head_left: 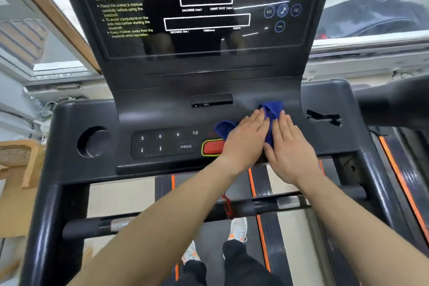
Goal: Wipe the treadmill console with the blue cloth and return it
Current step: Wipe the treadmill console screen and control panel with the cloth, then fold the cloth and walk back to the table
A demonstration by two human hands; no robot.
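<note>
The black treadmill console (162, 109) fills the middle of the view, with a dark glossy display (204, 14) above and a button panel (164, 144) below. A crumpled blue cloth (271, 109) lies on the console's right-centre, right of the red stop button (212, 147). My left hand (243, 139) lies flat on the cloth's left part, fingers together. Beside it, my right hand (287, 144) presses flat on the cloth's right part. Cloth shows between and beyond the fingers; most of it is hidden under the palms.
A round cup holder (92, 141) is sunk into the console's left side and a slot (325, 117) into its right. A handlebar (162, 218) crosses below the console. The right handrail (392, 102) juts in. A wooden chair (23, 160) stands left; windows lie behind.
</note>
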